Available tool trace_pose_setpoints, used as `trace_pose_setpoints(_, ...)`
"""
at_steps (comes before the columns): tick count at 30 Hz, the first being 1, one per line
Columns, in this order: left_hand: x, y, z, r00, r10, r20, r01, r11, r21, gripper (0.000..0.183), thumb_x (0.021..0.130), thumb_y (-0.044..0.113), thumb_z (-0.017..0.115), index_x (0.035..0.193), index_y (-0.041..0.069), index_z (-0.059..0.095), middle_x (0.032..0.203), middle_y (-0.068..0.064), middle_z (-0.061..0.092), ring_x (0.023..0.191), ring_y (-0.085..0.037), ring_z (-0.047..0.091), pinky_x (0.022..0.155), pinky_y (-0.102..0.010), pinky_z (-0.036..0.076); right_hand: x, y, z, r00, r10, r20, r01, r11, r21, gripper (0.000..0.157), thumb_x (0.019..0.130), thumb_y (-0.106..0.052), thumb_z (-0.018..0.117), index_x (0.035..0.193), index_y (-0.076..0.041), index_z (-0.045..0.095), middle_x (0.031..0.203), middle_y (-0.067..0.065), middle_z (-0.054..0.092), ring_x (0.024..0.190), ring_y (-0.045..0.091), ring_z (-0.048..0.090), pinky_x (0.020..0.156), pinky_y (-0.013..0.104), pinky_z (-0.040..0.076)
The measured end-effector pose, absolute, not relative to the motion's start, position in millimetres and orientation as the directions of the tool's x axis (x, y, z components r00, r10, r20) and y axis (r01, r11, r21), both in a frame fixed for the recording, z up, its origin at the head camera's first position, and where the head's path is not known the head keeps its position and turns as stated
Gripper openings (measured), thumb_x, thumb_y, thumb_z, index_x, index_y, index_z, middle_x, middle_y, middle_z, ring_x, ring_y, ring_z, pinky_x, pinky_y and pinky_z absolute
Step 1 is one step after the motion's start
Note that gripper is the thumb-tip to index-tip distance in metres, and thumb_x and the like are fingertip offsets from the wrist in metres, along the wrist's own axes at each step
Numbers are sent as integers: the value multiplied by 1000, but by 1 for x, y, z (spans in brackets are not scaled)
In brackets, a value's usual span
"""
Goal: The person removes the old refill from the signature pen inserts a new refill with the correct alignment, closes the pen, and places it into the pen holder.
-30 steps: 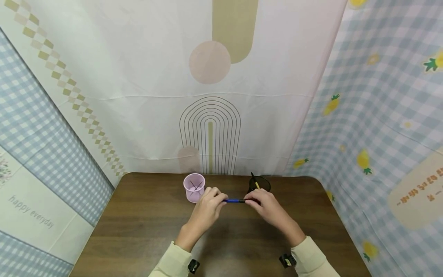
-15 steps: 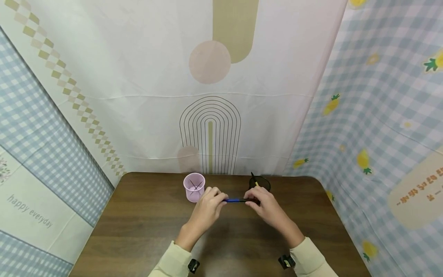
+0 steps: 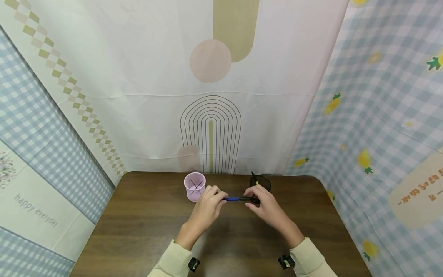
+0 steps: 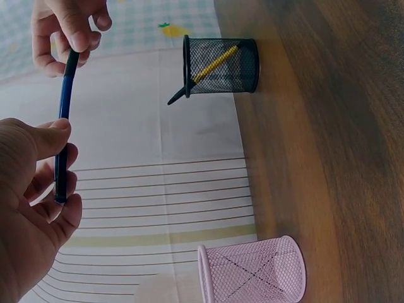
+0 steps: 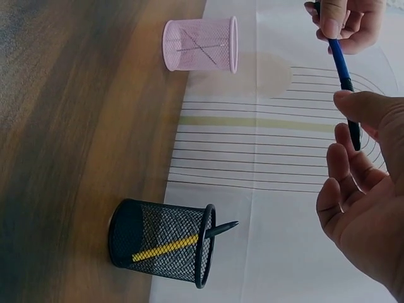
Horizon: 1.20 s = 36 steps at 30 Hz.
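Patterned cloth (image 3: pixel 152 123) backs a brown table (image 3: pixel 145 223). Right of the pink mesh cup (image 3: pixel 191 195), my remote feed shows a blue-and-black pen (image 3: pixel 233 199), pinched by fingers of the left hand (image 3: pixel 206 206) at its blue part and of the right hand (image 3: pixel 265 203) at its black end; farther right, a black mesh cup (image 5: pixel 126 233) holds a yellow-and-black pen (image 5: pixel 222 229).

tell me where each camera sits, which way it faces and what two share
Head: worn on the head, looking forward and down at the table, blue pen, pink cup and black cup; left hand, right hand and sleeves show.
Left wrist: worn there, looking past the left hand at the blue pen and both cups, picture turned sideways; both hands show.
Right wrist: worn there, looking past the right hand, also sideways; both hands show.
Both wrist views share the blue pen and both cups.
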State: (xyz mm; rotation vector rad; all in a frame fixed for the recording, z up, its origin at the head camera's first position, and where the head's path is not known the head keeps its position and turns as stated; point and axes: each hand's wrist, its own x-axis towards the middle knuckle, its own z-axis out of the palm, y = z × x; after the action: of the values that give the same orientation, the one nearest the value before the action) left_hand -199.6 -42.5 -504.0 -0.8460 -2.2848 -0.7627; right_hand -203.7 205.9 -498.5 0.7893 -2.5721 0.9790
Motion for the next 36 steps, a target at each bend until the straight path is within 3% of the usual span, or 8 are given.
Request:
trace_pose_setpoints(4, -200, -43, -503, -631, 380, 676, 709, 636, 303, 16, 85, 4, 81, 97, 13, 75, 88, 1, 62, 83, -16, 53, 73, -31, 48, -204, 208, -499, -813, -399, 423, -578, 632, -515, 36, 84, -12, 85, 116, -17, 67, 107, -3, 64, 96, 10, 59, 82, 33, 55)
trace_pose_setpoints(9, -200, -42, -503, -625, 390, 676, 711, 642, 287, 16, 85, 4, 81, 97, 13, 75, 88, 1, 62, 83, -16, 53, 73, -30, 48, -206, 209, -495, -823, -414, 388, -566, 651, -506, 25, 95, -22, 75, 120, -18, 72, 106, -6, 69, 89, 8, 56, 81, 33, 49)
trace_pose_setpoints(15, -200, -41, -502, -620, 395, 677, 713, 645, 276, 16, 85, 4, 82, 96, 14, 75, 88, 2, 62, 82, -16, 53, 73, -30, 48, -207, 211, -492, -830, -447, 334, -558, 667, -494, 20, 99, -22, 68, 117, -18, 78, 108, -8, 76, 90, 7, 59, 82, 35, 48)
trace_pose_setpoints(18, -200, -40, -502, -617, 397, 679, 715, 644, 272, 16, 85, 4, 82, 96, 13, 75, 88, 2, 62, 82, -16, 53, 73, -30, 48, -208, 212, -492, -827, -457, 328, -562, 654, -506, 17, 99, -19, 69, 112, -18, 79, 103, -8, 76, 88, 8, 63, 88, 42, 52)
trace_pose_setpoints(22, -200, -40, -503, -611, 397, 685, 718, 642, 268, 16, 84, 5, 82, 96, 13, 75, 88, 2, 62, 82, -16, 54, 72, -30, 48, -210, 211, -495, -806, -466, 365, -592, 635, -496, 13, 97, -16, 71, 106, -17, 79, 98, -7, 75, 88, 7, 68, 104, 61, 48)
trace_pose_setpoints(26, -200, -39, -504, -606, 398, 689, 721, 641, 264, 15, 84, 6, 82, 96, 13, 75, 88, 2, 62, 82, -17, 54, 73, -31, 48, -209, 210, -495, -792, -459, 401, -609, 631, -480, 11, 93, -13, 75, 103, -17, 78, 97, -8, 74, 89, 9, 66, 92, 49, 56)
trace_pose_setpoints(30, -200, -39, -504, -610, 398, 685, 718, 644, 265, 15, 85, 7, 82, 97, 13, 75, 89, 2, 62, 83, -17, 54, 73, -31, 48, -207, 208, -494, -792, -438, 426, -608, 634, -478, 15, 89, -10, 79, 100, -19, 77, 98, -8, 71, 89, 9, 61, 77, 33, 53)
trace_pose_setpoints(36, -200, -38, -504, -610, 393, 688, 718, 642, 269, 15, 85, 6, 81, 97, 14, 75, 88, 2, 62, 82, -17, 54, 73, -31, 48, -204, 205, -495, -785, -411, 464, -613, 623, -486, 22, 83, -4, 83, 96, -19, 73, 97, -8, 67, 89, 9, 56, 74, 28, 52)
